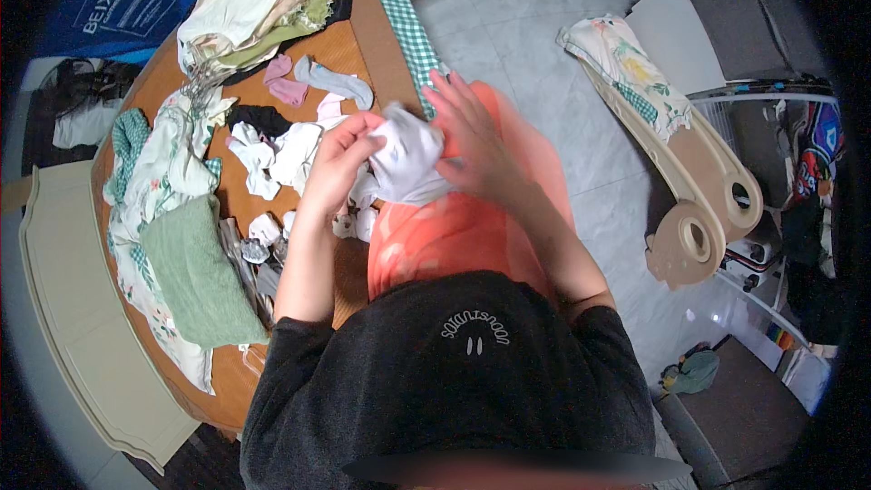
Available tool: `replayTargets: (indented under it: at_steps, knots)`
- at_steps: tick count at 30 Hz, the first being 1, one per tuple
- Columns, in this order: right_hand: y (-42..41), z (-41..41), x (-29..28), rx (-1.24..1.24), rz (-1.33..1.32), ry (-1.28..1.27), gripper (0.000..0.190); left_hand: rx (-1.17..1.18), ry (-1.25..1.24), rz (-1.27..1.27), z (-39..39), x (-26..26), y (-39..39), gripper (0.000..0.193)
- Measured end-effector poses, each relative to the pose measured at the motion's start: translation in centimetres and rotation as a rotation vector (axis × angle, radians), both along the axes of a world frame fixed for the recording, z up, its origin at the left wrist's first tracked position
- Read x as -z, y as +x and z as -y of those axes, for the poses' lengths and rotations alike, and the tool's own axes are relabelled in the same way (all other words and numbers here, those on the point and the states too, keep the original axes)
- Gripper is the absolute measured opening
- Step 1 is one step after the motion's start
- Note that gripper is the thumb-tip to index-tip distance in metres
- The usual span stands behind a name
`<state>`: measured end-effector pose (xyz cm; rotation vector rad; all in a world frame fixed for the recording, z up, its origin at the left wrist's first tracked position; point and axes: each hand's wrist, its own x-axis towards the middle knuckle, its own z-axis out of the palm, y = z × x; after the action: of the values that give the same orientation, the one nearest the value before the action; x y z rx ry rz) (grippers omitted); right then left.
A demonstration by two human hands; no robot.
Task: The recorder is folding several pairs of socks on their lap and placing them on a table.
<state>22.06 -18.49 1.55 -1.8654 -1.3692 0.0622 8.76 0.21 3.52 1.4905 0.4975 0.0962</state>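
My left hand (343,156) pinches a small white garment (408,150), likely a sock, between thumb and fingers. The cloth is blurred and hangs above my lap, covered in coral-red fabric (435,241). Just right of the garment is my right hand (469,136), its fingers spread and its thumb near the cloth's edge; I cannot tell whether it touches. Beyond my left hand lie a pink sock (286,80), a grey sock (335,82) and a loose pile of white socks (296,153). Rolled socks (264,230) sit beside my left forearm.
An orange-brown mat (340,47) covers the bed, which has a cream headboard (88,313). On it are a green towel (201,272), floral bedding (170,150) and heaped clothes (258,7). A beige chair-like frame (680,197) stands on the grey tiled floor (469,13).
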Motion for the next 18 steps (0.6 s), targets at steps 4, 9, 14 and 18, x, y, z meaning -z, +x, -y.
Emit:
replayTargets:
  at_steps: [4,9,14,18]
  knots:
    - [0.9,0.4,-1.1,-0.46,-0.4,0.164,0.08,0.255,-0.131,0.046,-0.3,-2.9,-1.3,0.017]
    - [1.1,1.8,0.8,-0.507,-1.227,-0.331,0.058,0.267,0.004,-0.005,-0.5,-0.7,-1.7,0.015]
    - [2.3,3.9,2.2,-0.168,-1.106,-0.41,0.032,-0.006,-0.051,-0.15,-0.7,4.1,-3.1,0.015]
    - [2.4,3.6,5.2,-0.002,-0.963,-0.497,0.035,0.053,0.251,-0.217,-0.4,9.1,-4.0,0.024]
